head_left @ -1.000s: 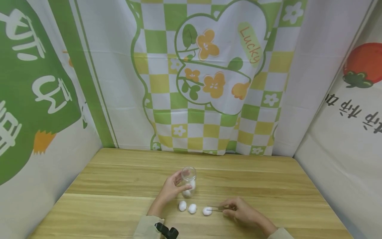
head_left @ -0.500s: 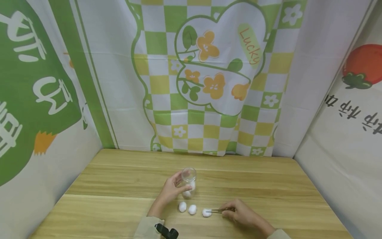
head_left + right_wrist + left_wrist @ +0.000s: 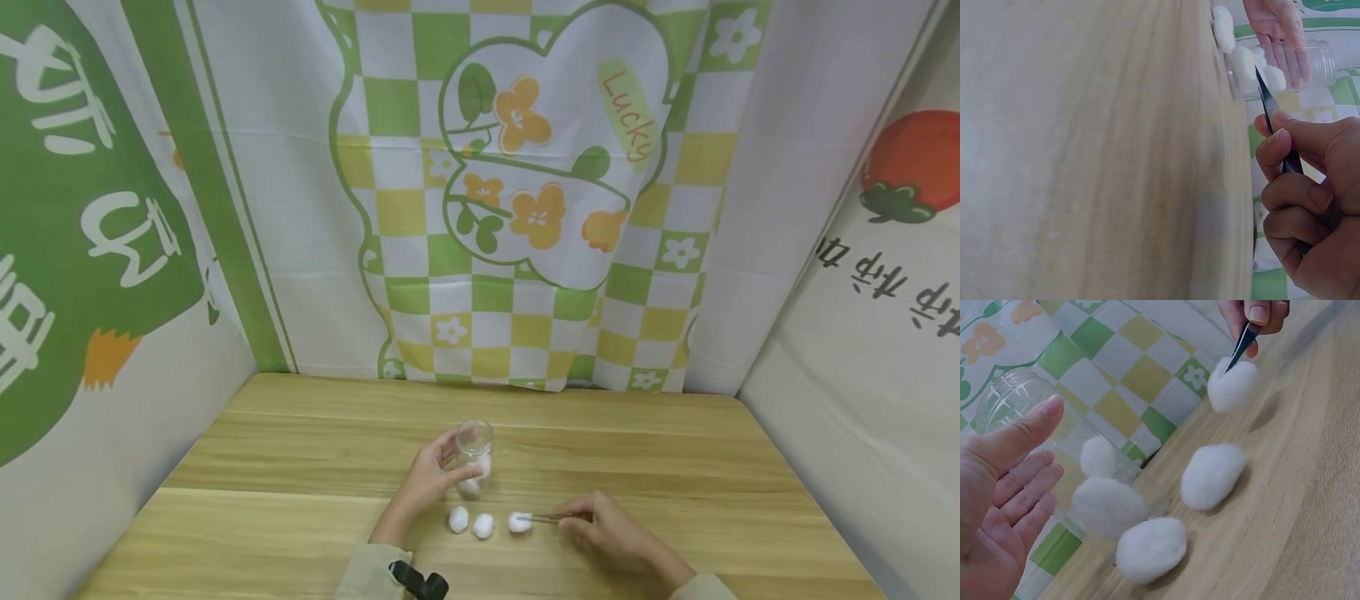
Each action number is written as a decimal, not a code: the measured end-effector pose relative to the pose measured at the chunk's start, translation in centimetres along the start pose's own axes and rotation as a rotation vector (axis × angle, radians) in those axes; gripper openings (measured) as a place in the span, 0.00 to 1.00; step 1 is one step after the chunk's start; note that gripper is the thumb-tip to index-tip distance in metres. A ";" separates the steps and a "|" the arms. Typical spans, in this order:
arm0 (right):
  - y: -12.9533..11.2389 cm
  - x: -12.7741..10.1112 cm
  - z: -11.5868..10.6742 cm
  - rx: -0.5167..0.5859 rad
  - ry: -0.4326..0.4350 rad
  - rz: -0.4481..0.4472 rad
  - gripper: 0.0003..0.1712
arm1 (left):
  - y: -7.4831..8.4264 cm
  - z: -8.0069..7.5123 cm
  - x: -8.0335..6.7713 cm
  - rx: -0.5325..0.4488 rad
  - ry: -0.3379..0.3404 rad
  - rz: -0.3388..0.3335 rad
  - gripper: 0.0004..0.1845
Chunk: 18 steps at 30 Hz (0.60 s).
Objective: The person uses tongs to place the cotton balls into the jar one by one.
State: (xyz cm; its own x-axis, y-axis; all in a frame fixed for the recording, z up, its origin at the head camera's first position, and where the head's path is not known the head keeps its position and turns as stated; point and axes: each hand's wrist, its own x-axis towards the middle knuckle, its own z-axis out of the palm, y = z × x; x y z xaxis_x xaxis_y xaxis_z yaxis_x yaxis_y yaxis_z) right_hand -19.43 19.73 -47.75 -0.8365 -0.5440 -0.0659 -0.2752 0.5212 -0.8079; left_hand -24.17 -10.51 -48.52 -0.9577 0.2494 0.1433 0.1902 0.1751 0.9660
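While tweezers (image 3: 551,518) pinch it, cotton ball (image 3: 519,522) clears fingers (image 3: 581,527).

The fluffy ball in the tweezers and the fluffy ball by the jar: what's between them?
One more cotton ball lies on the table between the tweezer-held ball and the ball nearest the jar. The head view shows all three in a row.

Light wooden desk (image 3: 300,467), planks running side to side, grain visible, evenly lit with soft shadows. Printed cloth backdrops enclose it on three sides. Back cloth (image 3: 525,208): white with a green-and-yellow checked panel, orange flowers, the word "Lucky". Left cloth (image 3: 82,250): large green shape with white characters and an orange patch. Right cloth (image 3: 885,275): white, red tomato print, dark characters.
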 end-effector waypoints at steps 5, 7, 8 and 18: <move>-0.3 0.2 -0.3 0.005 0.010 -0.038 0.18 | -0.1 -0.1 0.1 0.002 -0.003 0.007 0.38; -0.4 0.3 -0.4 -0.002 0.014 -0.066 0.18 | -0.1 -0.1 0.1 0.003 -0.005 0.006 0.38; -0.4 0.3 -0.4 -0.004 0.015 -0.079 0.18 | -0.1 -0.1 0.1 0.004 -0.005 0.005 0.38; -1.0 0.5 -1.0 0.010 0.026 -0.120 0.18 | -0.2 -0.1 -0.1 -0.003 0.000 0.004 0.38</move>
State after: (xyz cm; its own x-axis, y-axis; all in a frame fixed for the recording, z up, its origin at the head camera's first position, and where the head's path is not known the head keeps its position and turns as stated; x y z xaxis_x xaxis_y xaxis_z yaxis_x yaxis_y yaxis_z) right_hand -20.09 19.60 -46.37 -0.8097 -0.5850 0.0470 -0.3700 0.4467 -0.8146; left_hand -24.17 -10.65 -48.70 -0.9569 0.2503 0.1470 0.1932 0.1715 0.9660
